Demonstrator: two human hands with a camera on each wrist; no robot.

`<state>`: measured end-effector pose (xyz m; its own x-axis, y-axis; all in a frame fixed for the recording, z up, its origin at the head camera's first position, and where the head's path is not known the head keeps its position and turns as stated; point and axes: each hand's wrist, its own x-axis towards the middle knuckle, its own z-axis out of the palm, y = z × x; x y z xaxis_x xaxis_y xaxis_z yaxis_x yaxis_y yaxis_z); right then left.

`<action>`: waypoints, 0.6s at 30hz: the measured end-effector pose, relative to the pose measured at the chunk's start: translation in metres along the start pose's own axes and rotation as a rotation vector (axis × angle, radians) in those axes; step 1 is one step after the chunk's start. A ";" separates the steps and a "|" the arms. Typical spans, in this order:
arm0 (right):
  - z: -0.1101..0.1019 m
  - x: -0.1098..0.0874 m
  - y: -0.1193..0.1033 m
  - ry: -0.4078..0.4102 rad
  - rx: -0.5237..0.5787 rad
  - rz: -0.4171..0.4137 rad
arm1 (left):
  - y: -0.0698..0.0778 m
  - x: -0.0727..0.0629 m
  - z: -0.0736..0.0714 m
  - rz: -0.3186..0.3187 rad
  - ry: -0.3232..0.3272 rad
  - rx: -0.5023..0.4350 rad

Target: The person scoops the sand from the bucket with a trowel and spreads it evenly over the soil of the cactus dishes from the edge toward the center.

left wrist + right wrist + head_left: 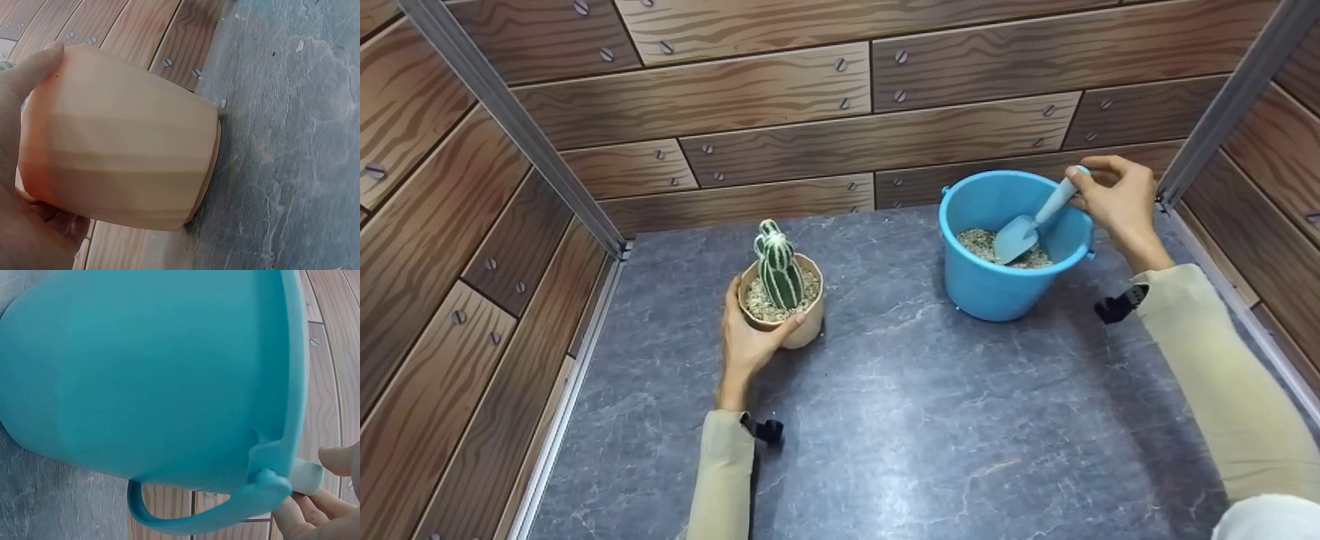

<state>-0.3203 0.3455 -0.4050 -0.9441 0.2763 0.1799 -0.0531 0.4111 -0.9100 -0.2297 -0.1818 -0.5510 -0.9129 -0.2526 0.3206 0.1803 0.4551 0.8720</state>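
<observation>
On the left of the head view, a striped green cactus (781,279) grows from a beige plant pot (129,135) filled with pale gravel. My left hand (750,341) grips the pot around its near left side, thumb along the rim, and the pot's base is at the tabletop. To the right stands a blue bucket (997,289) with gravel (976,241) in it. A light blue hand trowel (1016,238) leans inside, its blade on the gravel. At the bucket's far right rim my right hand (1121,199) pinches the end of the trowel handle (306,476).
The dark grey marbled tabletop (900,375) lies between wood-patterned walls (780,82) at the back and sides. Metal posts rise in the back corners. The bucket's handle (191,524) hangs down its outer side. A few small crumbs lie near the pot.
</observation>
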 end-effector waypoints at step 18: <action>-0.005 0.001 0.003 0.017 -0.024 0.006 | 0.010 -0.014 0.026 0.034 0.209 -0.036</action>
<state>-0.3194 0.3512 -0.4063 -0.9387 0.2932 0.1813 -0.0398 0.4301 -0.9019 -0.2251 -0.1513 -0.5565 -0.8109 -0.4113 0.4162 0.2255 0.4367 0.8709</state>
